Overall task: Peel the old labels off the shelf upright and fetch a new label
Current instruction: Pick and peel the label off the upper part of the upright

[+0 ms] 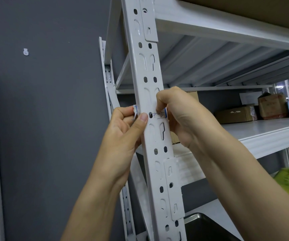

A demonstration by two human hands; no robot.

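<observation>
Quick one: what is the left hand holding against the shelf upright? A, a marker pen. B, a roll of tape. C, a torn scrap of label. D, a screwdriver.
C: the left hand pinches a torn white scrap of label at the left edge of the upright, while the right hand picks at the old label stuck to its face.
</observation>
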